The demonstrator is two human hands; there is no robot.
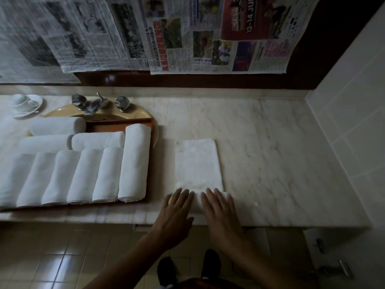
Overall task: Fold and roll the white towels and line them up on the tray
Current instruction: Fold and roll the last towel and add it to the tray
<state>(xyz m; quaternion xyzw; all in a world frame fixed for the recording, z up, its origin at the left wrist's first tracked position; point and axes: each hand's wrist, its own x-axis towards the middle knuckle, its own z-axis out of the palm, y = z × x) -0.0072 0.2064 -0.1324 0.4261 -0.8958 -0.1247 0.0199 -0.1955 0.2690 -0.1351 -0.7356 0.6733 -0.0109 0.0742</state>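
Lying flat on the marble table [281, 153] at the centre of the frame, a folded white towel [199, 163] is pressed at its near, partly rolled end by the left hand [177, 211] and the right hand [221, 213]; the fingers [216, 197] are held straight and spread, nothing being gripped. Rolled towels [83, 176] are lined up on the orange tray [118, 123] at the left of the frame.

We enter this as a bathroom: marble counter [260, 142]; yellow basin [129, 116] sunk into it, with metal taps [98, 104]; tiled wall [354, 122] at the right; tiled floor [62, 257] below; rolled white towels [83, 176] on a wooden tray [116, 127]; cup and saucer [24, 104] near the basin; newspaper sheets [187, 34] hanging above.
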